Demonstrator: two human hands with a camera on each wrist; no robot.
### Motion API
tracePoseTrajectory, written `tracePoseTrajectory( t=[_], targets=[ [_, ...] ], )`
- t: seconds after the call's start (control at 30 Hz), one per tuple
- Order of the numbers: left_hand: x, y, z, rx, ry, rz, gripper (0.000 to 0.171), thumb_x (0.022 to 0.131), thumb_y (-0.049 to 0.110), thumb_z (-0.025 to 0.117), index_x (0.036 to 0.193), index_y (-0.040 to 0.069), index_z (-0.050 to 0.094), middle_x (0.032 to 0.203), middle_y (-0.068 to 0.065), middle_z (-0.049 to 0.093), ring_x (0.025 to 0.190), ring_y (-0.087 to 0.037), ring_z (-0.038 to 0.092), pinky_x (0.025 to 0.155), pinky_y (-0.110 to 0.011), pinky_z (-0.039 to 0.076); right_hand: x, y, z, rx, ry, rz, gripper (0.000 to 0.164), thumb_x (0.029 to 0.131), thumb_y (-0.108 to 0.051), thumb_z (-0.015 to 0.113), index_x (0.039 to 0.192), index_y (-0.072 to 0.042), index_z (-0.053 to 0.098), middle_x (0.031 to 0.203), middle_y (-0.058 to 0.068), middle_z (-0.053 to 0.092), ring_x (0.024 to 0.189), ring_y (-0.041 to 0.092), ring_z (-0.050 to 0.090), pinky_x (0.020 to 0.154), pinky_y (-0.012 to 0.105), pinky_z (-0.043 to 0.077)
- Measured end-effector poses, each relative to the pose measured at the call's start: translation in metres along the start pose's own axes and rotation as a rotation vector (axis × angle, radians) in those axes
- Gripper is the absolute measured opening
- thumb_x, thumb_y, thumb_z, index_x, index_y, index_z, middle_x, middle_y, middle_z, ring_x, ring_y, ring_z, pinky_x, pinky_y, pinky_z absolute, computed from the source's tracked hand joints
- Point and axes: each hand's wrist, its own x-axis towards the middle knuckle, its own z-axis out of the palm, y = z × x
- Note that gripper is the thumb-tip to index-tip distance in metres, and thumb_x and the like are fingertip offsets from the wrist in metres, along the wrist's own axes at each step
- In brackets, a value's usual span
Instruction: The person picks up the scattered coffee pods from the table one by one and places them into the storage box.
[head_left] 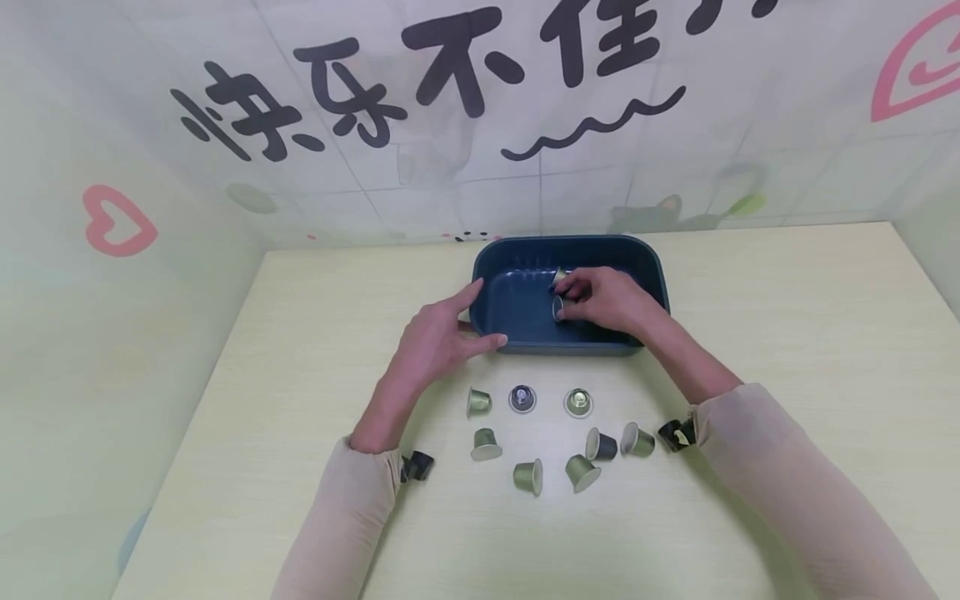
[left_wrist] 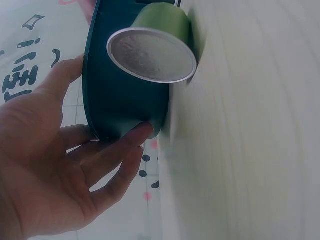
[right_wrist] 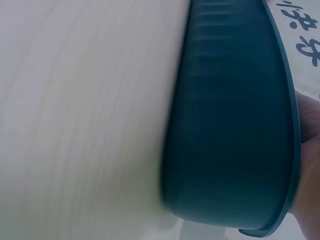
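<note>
Head view: left hand [head_left: 433, 340], fingers spread, rests against the blue tub [head_left: 566, 349], seemingly steadying it, while the right hand [head_left: 609, 300] pinches a coffee capsule [head_left: 558, 309] inside.

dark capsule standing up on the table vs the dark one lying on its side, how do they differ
The standing dark capsule rests wide end down; the tipped dark capsule lies with its wide end facing left. The standing one sits nearer the blue bin; the tipped one is farther off, close to a green capsule. Both have pale rims.
</note>
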Motion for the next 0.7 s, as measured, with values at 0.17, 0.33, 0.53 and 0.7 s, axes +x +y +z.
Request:
tracePoseTrajectory(
  t=[0.17, 0.33, 0.53, 0.7],
  targets=[
    [0.000, 0.000, 0.001, 0.002, 0.005, 0.005, 0.091, 0.082, 0.048, 0.080, 0.154, 0.014, 0.037, 0.128, -0.016, 0.065, 0.098, -0.021, 0.072, 0.070, -0.034, 0.054, -0.004, -0.001, -0.003, -0.036, 0.024, -0.003, 0.038, 0.088, -0.019, 0.076, 0.123, -0.008, 0.067, 0.113, 0.014, 0.066, 0.104, 0.028, 0.061, 0.089, 0.044, 0.047],
    [0.000, 0.000, 0.001, 0.000, 0.007, 0.000, 0.091, 0.081, 0.047, 0.080, 0.154, 0.014, 0.037, 0.120, -0.015, 0.069, 0.096, -0.020, 0.072, 0.073, -0.035, 0.055, -0.010, -0.004, -0.009, -0.037, 0.061, -0.011, 0.037, 0.090, -0.020, 0.075, 0.124, -0.009, 0.066, 0.115, 0.014, 0.065, 0.104, 0.028, 0.063, 0.085, 0.044, 0.050],
    [0.000, 0.001, 0.001, 0.011, 0.007, 0.002, 0.092, 0.081, 0.048, 0.080, 0.155, 0.014, 0.036, 0.117, -0.014, 0.070, 0.096, -0.020, 0.072, 0.069, -0.034, 0.054, -0.023, -0.001, -0.016, -0.017, 0.100, -0.039, 0.039, 0.092, -0.022, 0.073, 0.127, -0.008, 0.064, 0.123, 0.014, 0.062, 0.104, 0.027, 0.064, 0.086, 0.045, 0.050],
    [0.001, 0.001, 0.001, 0.011, 0.015, 0.003, 0.091, 0.081, 0.048, 0.080, 0.154, 0.014, 0.036, 0.106, -0.012, 0.073, 0.095, -0.020, 0.073, 0.068, -0.034, 0.054, -0.029, 0.001, -0.017, 0.002, 0.129, -0.060, 0.038, 0.093, -0.019, 0.072, 0.127, -0.007, 0.063, 0.126, 0.013, 0.061, 0.104, 0.028, 0.063, 0.086, 0.046, 0.050]
  ],
)
